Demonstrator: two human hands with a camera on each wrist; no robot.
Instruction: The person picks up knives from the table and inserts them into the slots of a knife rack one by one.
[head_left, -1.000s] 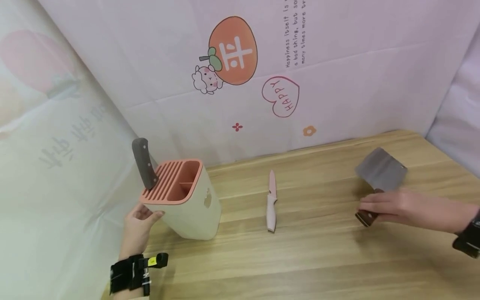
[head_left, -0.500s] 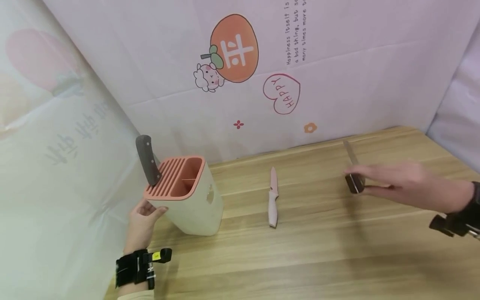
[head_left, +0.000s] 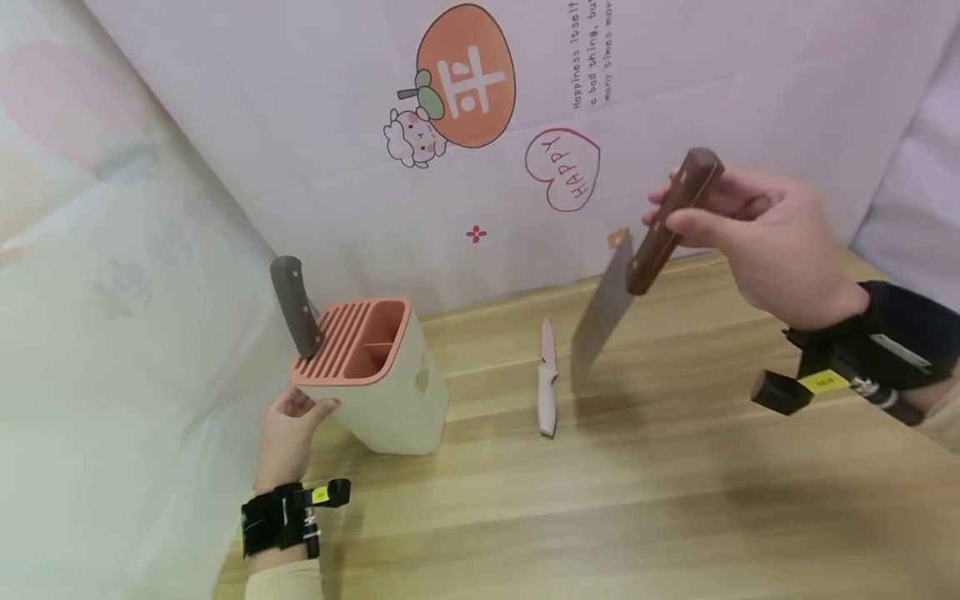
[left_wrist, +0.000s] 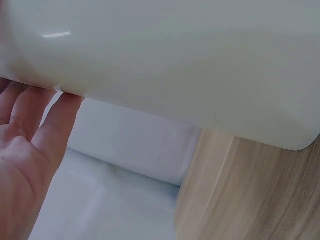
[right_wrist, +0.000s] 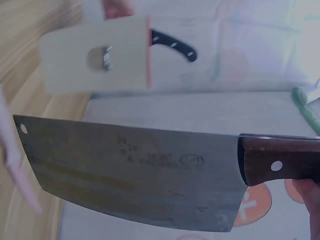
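Observation:
My right hand (head_left: 772,233) grips the brown wooden handle of a cleaver (head_left: 603,312), lifted over the table with its wide blade slanting down to the left. In the right wrist view the cleaver (right_wrist: 135,172) shows its flat side, with a hole near the blade's far corner. My left hand (head_left: 288,433) holds a cream knife block (head_left: 408,408) near its top rim, thumb on the front and fingers reaching around the side. The block has a slotted salmon top, where a dark-handled knife (head_left: 296,304) stands in a left slot; its blade is mostly hidden.
A small pink knife (head_left: 547,400) lies on the wooden table (head_left: 487,517) between the block and the cleaver, blade pointing away. Behind the table's back edge hangs a printed cloth (head_left: 337,125), and another pale cloth (head_left: 97,375) hangs along the left side.
My right hand has lifted the cleaver off the right part of the table, carried it left and turned the blade downward. My left hand stays at the knife block.

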